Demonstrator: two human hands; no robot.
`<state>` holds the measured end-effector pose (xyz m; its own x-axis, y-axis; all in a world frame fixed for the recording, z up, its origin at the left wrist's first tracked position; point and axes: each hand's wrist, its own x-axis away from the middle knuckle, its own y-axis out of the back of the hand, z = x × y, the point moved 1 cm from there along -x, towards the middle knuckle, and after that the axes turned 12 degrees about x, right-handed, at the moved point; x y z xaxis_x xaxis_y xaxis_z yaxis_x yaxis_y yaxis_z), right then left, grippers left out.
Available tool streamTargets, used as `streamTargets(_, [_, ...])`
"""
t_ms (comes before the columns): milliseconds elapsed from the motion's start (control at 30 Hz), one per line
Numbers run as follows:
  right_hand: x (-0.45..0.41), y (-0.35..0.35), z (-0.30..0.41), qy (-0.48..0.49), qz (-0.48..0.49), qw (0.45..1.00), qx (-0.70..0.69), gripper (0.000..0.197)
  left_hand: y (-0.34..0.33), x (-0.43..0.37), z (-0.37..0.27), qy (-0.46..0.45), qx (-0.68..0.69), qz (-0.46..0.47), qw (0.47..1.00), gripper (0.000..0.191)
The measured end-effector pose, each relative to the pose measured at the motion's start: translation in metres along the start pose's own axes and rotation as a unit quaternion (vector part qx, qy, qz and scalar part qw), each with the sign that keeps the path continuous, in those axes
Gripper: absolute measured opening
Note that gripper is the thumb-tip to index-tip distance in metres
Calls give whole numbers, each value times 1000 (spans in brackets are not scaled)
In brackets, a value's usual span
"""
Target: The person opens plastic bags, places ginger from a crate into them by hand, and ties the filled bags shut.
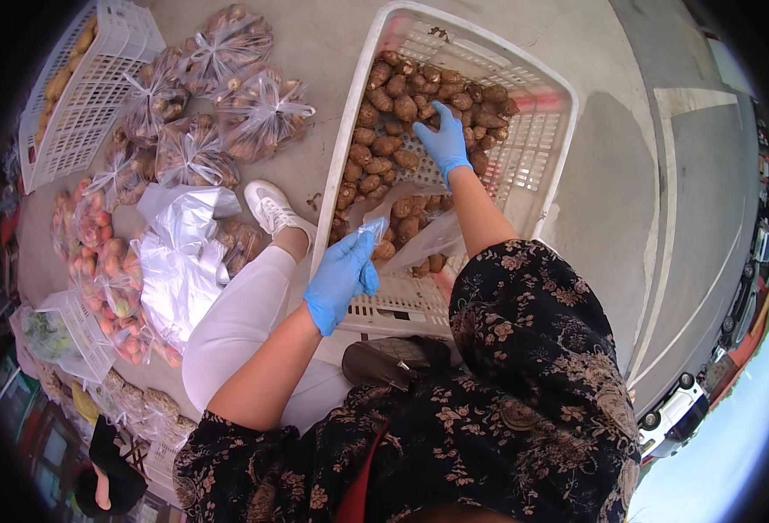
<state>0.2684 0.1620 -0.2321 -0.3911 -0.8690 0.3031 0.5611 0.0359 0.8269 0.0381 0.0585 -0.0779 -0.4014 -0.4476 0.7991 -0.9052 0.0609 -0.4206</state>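
Brown taro corms (384, 98) fill part of a large white plastic crate (558, 163) in front of me. My left hand (345, 271), in a blue glove, grips the gathered edge of a clear plastic bag (427, 245) at the crate's near side. The bag lies with its mouth towards the corms, and several corms show in or behind it. My right hand (443, 137), also blue-gloved, reaches over the corms with thumb and finger spread. Its fingertips are at the corms; whether it touches one is hard to tell, and its other fingers are partly hidden.
Tied bags of corms (267, 114) stand on the pavement to the left, beside a stack of plastic bags (178, 274) and bags of reddish produce (113, 281). A tilted white crate (84, 98) holds yellowish produce. A person (106, 467) is at lower left; a white vehicle (672, 412) stands far right.
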Motion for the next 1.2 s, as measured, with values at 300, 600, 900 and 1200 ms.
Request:
streamTargets(300, [-51,-72,24,-159,11,978,135,63,1,0,-3,62,4,9,998,38])
streamTargets(600, [-18,-12,-47,104,-60,993,-16,51,0,-8,-6,-19,1,-4,1000,39])
streamTargets(900, [118,101,-26,26,188,897,-399,50,14,-15,-3,-56,88,30,994,45])
streamTargets(1200, [175,-8,-24,-243,271,866,-343,60,2,-11,3,-52,5,46,998,50])
